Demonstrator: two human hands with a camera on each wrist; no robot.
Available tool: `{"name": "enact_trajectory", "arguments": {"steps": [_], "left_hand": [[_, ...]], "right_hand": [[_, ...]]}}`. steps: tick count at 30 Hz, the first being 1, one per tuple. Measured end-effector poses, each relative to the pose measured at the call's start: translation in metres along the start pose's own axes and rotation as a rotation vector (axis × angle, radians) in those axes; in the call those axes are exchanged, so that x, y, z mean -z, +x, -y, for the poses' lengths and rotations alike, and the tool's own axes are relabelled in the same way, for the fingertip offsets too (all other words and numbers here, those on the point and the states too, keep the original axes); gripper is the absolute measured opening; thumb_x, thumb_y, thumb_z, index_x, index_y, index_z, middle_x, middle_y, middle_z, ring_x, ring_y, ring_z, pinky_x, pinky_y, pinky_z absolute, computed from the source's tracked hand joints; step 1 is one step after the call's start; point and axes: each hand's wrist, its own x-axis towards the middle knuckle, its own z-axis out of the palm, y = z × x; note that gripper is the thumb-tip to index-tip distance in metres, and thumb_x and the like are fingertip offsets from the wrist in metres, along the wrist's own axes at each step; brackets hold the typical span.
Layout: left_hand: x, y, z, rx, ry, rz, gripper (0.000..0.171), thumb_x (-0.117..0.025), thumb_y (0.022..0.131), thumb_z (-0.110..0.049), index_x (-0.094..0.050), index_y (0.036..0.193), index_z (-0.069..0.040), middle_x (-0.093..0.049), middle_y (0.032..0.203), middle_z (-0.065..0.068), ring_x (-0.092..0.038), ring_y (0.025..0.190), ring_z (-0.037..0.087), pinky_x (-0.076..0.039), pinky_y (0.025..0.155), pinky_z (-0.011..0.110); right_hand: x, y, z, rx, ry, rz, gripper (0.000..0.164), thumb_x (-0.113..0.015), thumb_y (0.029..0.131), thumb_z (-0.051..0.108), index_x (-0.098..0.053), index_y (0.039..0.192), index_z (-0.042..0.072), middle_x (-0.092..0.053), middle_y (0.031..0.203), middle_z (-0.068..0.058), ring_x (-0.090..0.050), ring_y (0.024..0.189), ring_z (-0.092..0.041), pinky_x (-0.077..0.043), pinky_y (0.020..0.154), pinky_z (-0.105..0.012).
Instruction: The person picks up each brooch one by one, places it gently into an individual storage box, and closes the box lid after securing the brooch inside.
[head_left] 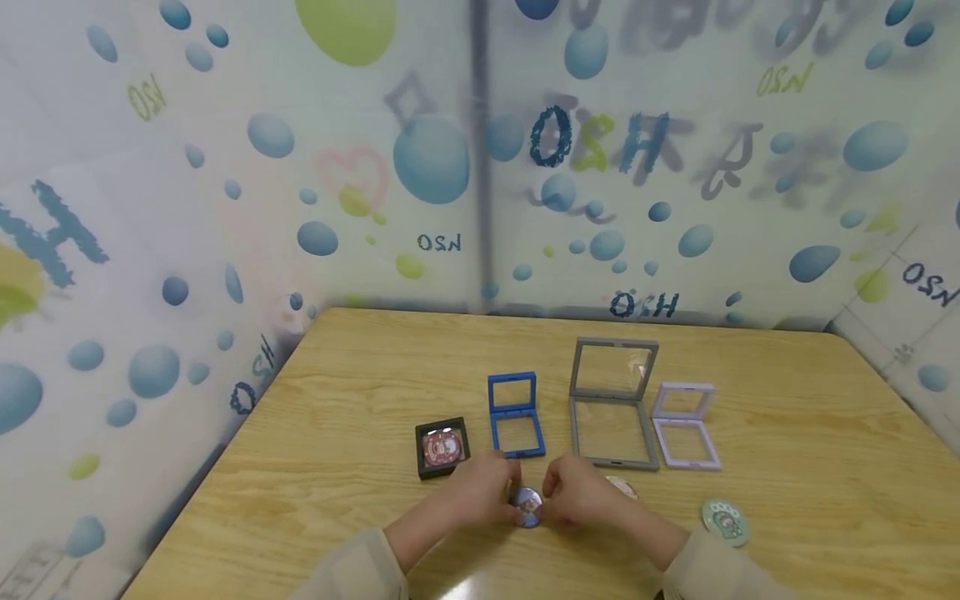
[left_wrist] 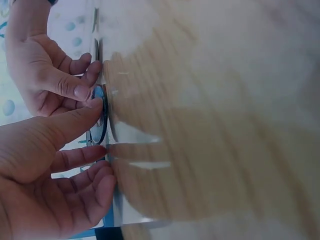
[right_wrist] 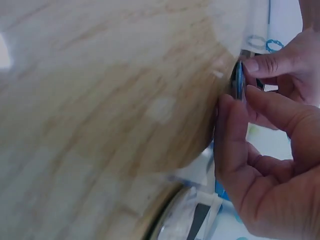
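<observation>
A round bluish-purple button badge is at the table's front, between my two hands. My left hand pinches its left edge, with the thumb against its face. From the other side my right hand pinches the right edge between thumb and fingers. In the right wrist view the badge appears nearly edge-on, close to the tabletop. Just beyond the hands a blue display frame stands unfolded. Another round badge is partly hidden behind my right hand.
A black frame holding a red round badge lies left. Unfolded grey and lavender frames with clear film stand right of the blue one. A green badge lies front right on the wooden table. Patterned cloth hangs behind.
</observation>
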Motion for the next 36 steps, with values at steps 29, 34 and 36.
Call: {"name": "enact_trajectory", "arguments": {"steps": [29, 34, 36], "left_hand": [[-0.002, -0.001, 0.008, 0.121, -0.592, -0.156, 0.008, -0.063, 0.072, 0.006, -0.058, 0.076, 0.002, -0.059, 0.065, 0.004, -0.05, 0.058, 0.006, -0.043, 0.051, 0.02], [0.001, 0.003, 0.011, 0.181, -0.59, -0.238, 0.005, -0.065, 0.075, 0.004, -0.061, 0.078, 0.002, -0.062, 0.068, 0.006, -0.056, 0.061, 0.01, -0.045, 0.052, 0.021], [0.003, 0.004, 0.014, 0.2, -0.569, -0.275, 0.005, -0.066, 0.075, 0.002, -0.062, 0.077, 0.002, -0.063, 0.068, 0.006, -0.056, 0.06, 0.01, -0.045, 0.052, 0.021]], "right_hand": [[0.009, 0.01, 0.007, -0.086, 0.204, -0.032, 0.005, -0.056, 0.082, -0.006, -0.058, 0.078, -0.005, -0.06, 0.063, -0.007, -0.059, 0.053, -0.015, -0.052, 0.052, -0.029], [0.01, 0.019, 0.01, -0.045, 0.159, -0.128, 0.007, -0.059, 0.082, -0.003, -0.059, 0.075, -0.004, -0.061, 0.062, -0.008, -0.059, 0.053, -0.015, -0.05, 0.05, -0.028], [0.009, 0.024, 0.012, -0.03, 0.136, -0.169, 0.008, -0.062, 0.081, -0.002, -0.059, 0.074, -0.003, -0.061, 0.063, -0.008, -0.059, 0.054, -0.015, -0.05, 0.05, -0.027]]}}
